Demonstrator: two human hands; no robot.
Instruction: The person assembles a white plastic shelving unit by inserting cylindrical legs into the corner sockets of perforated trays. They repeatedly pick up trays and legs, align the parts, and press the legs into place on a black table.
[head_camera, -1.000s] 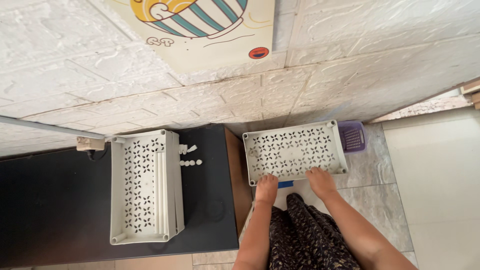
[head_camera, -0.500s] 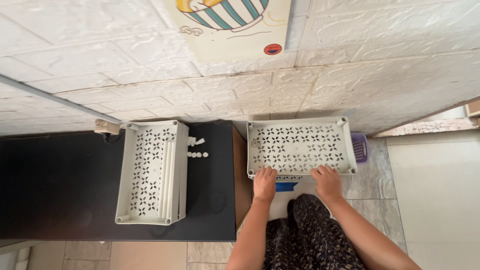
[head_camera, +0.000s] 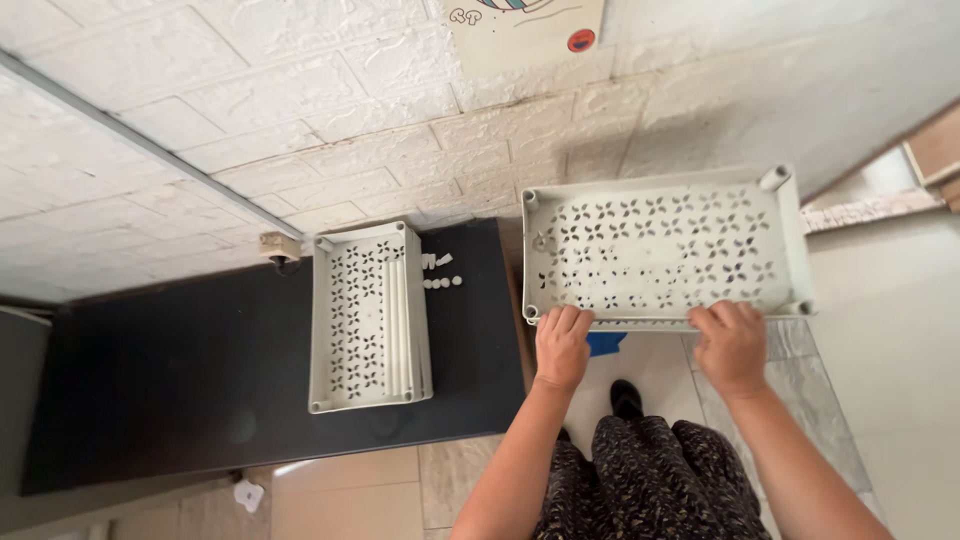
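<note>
The tray (head_camera: 660, 250) right of center looks like matt pale-grey moulded plastic, pierced with petal-shaped holes; the stack of trays (head_camera: 368, 315) left of center looks the same. The worktop (head_camera: 180, 390) is smooth, matt black. The wall (head_camera: 300, 120) across the top is rough, white, brick-embossed. The floor tiles (head_camera: 900, 330) at right look smooth with a slight sheen.

white brick-textured wall (head_camera: 300, 120) behind a long black table (head_camera: 150, 370), with pale tiled floor (head_camera: 890, 330) below.

Bare forearms without sleeves, a dark garment (head_camera: 650, 480) with pale speckled print, and one black shoe (head_camera: 626, 398).
</note>
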